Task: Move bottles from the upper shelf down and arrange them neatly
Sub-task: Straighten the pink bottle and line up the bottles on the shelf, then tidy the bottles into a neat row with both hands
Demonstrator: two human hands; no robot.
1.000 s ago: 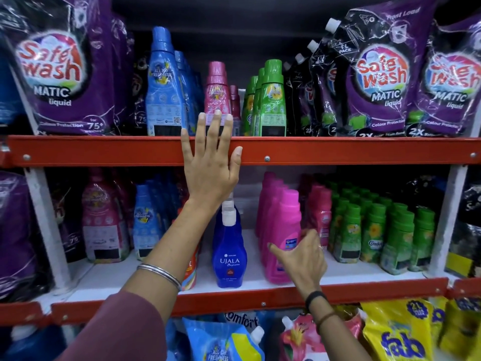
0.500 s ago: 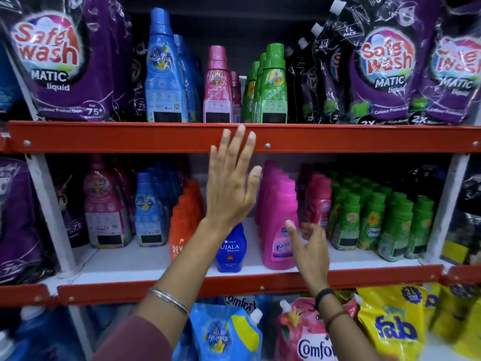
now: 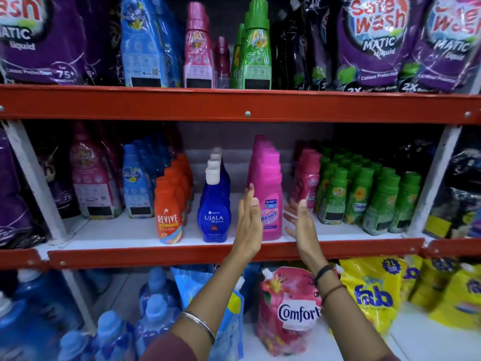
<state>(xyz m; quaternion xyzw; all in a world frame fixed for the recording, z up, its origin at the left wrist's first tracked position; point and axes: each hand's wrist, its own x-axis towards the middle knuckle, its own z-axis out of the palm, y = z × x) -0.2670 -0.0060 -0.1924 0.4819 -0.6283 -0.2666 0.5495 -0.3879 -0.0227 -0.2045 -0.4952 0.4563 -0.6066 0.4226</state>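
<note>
Flanking the front pink Vanish bottle (image 3: 268, 201) with open, empty palms, the left hand (image 3: 248, 225) and right hand (image 3: 302, 225) seem poised to square its row on the middle shelf (image 3: 182, 252).

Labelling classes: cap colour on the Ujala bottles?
White caps on the blue Ujala bottles, clearest in the head view.

Both hands are held flat and empty, palms facing, either side of the front pink Vanish bottle (image 3: 269, 201) on the middle shelf (image 3: 182, 252): the left hand (image 3: 249, 222) at its left, the right hand (image 3: 302, 225) at its right. Whether it is touched cannot be told.
</note>
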